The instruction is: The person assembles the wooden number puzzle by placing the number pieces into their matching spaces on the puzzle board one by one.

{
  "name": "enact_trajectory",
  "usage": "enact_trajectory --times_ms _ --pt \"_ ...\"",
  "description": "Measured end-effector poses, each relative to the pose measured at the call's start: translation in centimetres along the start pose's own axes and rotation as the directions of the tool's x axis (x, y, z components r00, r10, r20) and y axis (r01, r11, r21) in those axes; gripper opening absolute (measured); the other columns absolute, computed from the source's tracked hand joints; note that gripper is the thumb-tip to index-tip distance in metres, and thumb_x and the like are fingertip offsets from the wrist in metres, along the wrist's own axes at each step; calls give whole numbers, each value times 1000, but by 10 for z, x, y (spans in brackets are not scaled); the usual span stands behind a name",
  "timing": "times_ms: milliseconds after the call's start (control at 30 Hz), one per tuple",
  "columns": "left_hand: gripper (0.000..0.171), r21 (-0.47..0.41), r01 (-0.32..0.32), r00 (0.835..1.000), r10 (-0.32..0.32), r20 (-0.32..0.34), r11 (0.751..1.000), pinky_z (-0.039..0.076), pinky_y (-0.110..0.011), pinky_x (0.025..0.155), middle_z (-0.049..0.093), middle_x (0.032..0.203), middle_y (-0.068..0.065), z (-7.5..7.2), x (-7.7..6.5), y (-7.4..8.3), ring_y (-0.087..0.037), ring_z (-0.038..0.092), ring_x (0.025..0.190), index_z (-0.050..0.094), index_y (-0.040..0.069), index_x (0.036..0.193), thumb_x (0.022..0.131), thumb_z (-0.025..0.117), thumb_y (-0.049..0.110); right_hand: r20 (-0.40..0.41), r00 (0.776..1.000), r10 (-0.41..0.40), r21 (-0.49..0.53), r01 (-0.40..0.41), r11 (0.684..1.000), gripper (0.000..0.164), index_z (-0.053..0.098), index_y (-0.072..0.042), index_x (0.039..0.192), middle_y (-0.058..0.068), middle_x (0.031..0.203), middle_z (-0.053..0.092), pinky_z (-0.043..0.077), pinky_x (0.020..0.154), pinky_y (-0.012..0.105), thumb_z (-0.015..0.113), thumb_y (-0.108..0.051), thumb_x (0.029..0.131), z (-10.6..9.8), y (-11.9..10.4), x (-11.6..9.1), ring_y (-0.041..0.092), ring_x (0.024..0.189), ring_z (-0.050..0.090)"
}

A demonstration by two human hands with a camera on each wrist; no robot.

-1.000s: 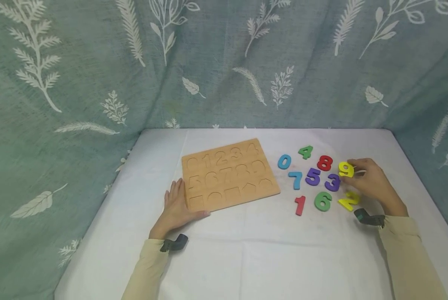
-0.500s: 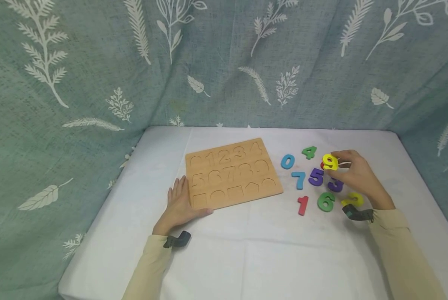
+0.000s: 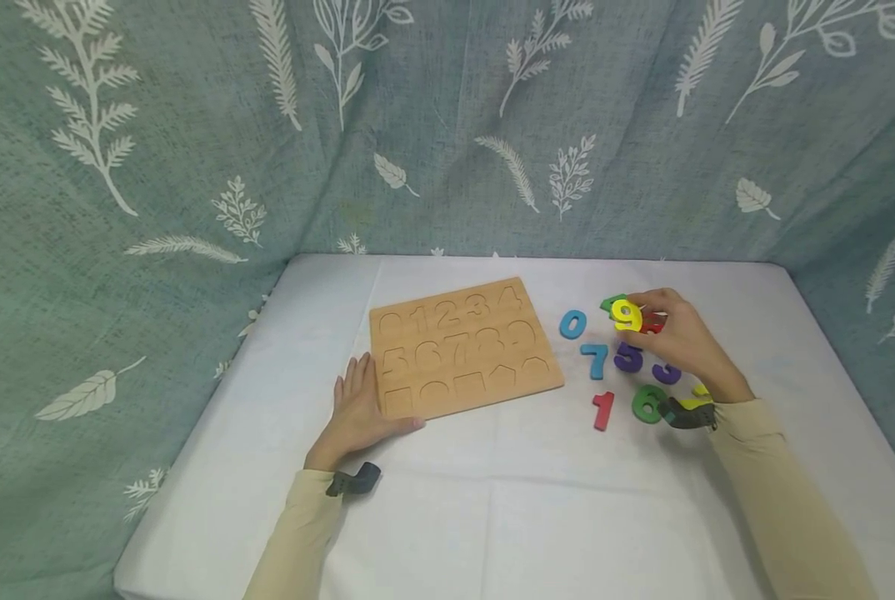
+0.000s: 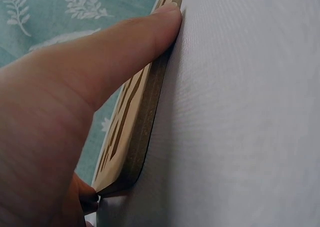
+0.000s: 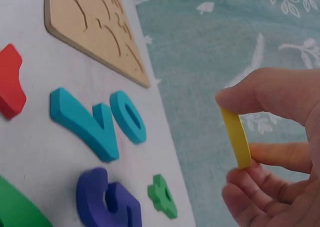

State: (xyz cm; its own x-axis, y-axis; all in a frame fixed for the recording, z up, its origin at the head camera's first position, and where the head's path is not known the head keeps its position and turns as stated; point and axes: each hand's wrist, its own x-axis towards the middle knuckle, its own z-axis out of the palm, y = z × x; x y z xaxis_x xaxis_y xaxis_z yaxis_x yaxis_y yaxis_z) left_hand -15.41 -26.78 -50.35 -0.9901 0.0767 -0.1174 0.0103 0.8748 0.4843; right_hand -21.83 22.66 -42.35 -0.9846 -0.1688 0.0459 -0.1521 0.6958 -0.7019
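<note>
My right hand (image 3: 680, 340) pinches a yellow number 9 (image 3: 627, 316) between thumb and fingers. In the right wrist view the yellow 9 (image 5: 236, 137) is seen edge-on, held above the table. Below and around it lie the green 4 (image 3: 610, 302) and red 8 (image 3: 652, 322), both partly covered. At the lower left corner of a wooden number board (image 3: 462, 346) rests my left hand (image 3: 357, 412), fingers straight along its left side. The left thumb (image 4: 135, 37) lies straight on the board's near edge. The board's recesses carry outlines of digits and shapes.
Beside the board lie a blue 0 (image 3: 572, 324), blue 7 (image 3: 594, 361), red 1 (image 3: 602, 411), green 6 (image 3: 647, 403), purple 5 (image 3: 628, 357), purple 3 (image 3: 667, 373) and a mostly hidden yellow 2 (image 3: 697, 398). A leaf-patterned curtain (image 3: 432, 125) stands behind the white table (image 3: 432, 533).
My right hand has carried the yellow 9 leftward and slightly away from me, over the red 8 towards the green 4. The left hand stays at the board's corner.
</note>
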Motion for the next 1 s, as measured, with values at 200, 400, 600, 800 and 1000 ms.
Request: enact_trajectory --times_ms 200,400,600,800,1000 --pt "152 4 -6 1000 6 -4 1000 -5 -66 129 -2 175 -20 -1 -1 1 -42 -9 162 -3 2 165 65 81 78 -4 998 -69 30 69 997 61 56 8 141 29 138 50 50 108 64 78 -15 90 7 -4 7 46 119 54" --pt "151 6 2 1000 -2 8 1000 -5 -66 129 -4 175 -21 -3 -2 3 -43 -9 162 -4 1 165 66 82 76 4 994 -113 50 113 992 61 54 9 142 28 138 51 48 111 63 77 -12 90 16 -10 16 45 121 55" --pt "151 11 14 1000 -15 14 1000 -6 -66 129 -4 175 -20 -1 -3 3 -42 -11 162 -4 2 165 66 82 77 16 990 -138 71 137 988 61 54 9 142 29 138 50 49 110 62 78 -9 89 27 -17 23 45 120 56" --pt "151 11 12 1000 -12 13 1000 -5 -66 129 -4 175 -20 -1 -4 3 -42 -10 162 -4 2 165 66 82 75 27 990 -136 75 134 988 62 56 8 142 28 137 51 51 108 61 80 -13 88 37 -26 31 46 120 58" --pt "151 7 11 1000 -11 14 1000 -5 -65 129 -4 175 -20 -2 -4 3 -42 -10 162 -4 2 165 66 82 76 58 987 -150 137 141 981 62 56 8 141 27 135 51 48 112 61 80 -12 88 49 -30 39 43 119 56"
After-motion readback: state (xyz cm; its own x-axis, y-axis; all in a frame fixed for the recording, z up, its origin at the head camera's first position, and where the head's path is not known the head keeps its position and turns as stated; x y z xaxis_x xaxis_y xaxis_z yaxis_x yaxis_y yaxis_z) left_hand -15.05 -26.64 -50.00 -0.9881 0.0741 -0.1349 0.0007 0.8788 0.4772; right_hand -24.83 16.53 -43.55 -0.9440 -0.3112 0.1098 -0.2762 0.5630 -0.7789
